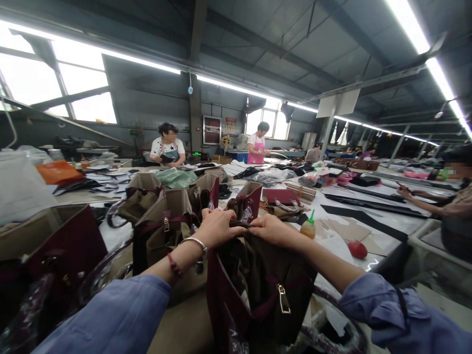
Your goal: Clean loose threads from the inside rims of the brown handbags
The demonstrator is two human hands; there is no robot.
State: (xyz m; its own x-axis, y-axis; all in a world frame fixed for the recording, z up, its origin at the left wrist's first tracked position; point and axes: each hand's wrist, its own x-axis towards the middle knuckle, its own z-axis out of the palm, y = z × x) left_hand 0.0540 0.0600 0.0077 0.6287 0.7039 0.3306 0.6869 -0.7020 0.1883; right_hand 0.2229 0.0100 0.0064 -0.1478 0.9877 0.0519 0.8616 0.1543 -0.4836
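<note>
A maroon handbag [221, 290] with a dark olive lining stands in front of me, its mouth facing me. On the lining shows a gold zipper pull [283, 299]. My left hand [217, 227] pinches the bag's far top edge, thumb pointing right. Close beside it, my right hand [271, 230] grips the same edge with its thumb toward the left one. Both sets of fingertips are partly hidden behind the edge. Plastic-wrapped handles [334, 314] hang at the bag's right side.
Several similar bags [173, 206] crowd the left, one large maroon bag [73, 236] nearest. Right of my hands are a glue bottle [308, 227] with a green nozzle, a red lump [357, 249] and black strips [374, 205]. Co-workers [256, 145] stand or sit around the table.
</note>
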